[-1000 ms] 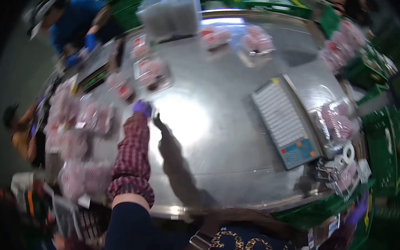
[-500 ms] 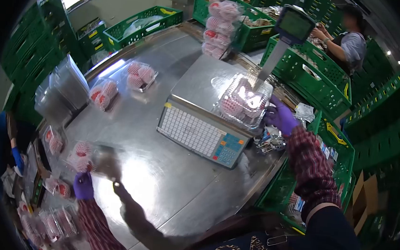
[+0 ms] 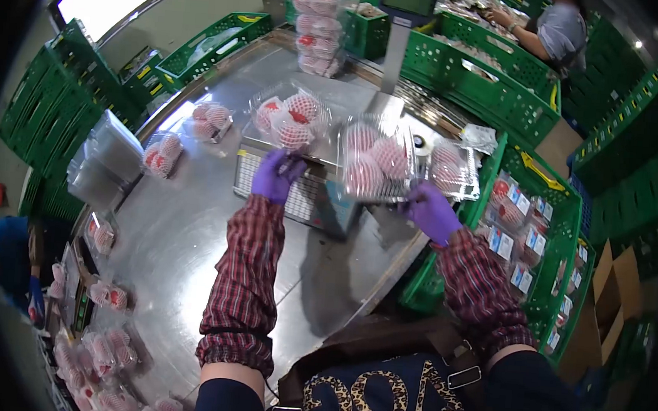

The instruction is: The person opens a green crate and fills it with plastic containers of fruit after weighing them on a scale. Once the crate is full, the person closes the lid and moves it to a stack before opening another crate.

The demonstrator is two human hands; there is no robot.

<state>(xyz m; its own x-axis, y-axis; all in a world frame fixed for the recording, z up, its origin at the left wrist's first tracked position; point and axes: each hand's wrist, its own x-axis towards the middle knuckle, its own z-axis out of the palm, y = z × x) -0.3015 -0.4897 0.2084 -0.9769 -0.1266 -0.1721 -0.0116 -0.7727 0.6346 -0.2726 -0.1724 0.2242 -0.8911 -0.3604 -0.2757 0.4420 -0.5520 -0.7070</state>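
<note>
My left hand (image 3: 277, 177), in a purple glove, has its fingers at the near edge of a clear pack (image 3: 291, 117) of net-wrapped fruit over the scale's plate. A second clear pack (image 3: 377, 159) of fruit is gripped at its lower right corner by my gloved right hand (image 3: 431, 210). Behind that hand lies another clear pack (image 3: 453, 170), partly overlapped by the held one. The scale's keypad (image 3: 306, 196) shows below the packs, partly hidden by my left hand.
Packs stand stacked (image 3: 318, 31) at the table's back. A green crate (image 3: 536, 175) with labelled packs is at the right. The display post (image 3: 395, 56) rises behind the scale. Another person (image 3: 555, 34) works at the back right. Loose packs (image 3: 105, 350) lie at lower left.
My left hand has moved from the lower left table to the scale, where a pack now lies by it. My right hand has drawn a pack toward me, and the view has shifted.
</note>
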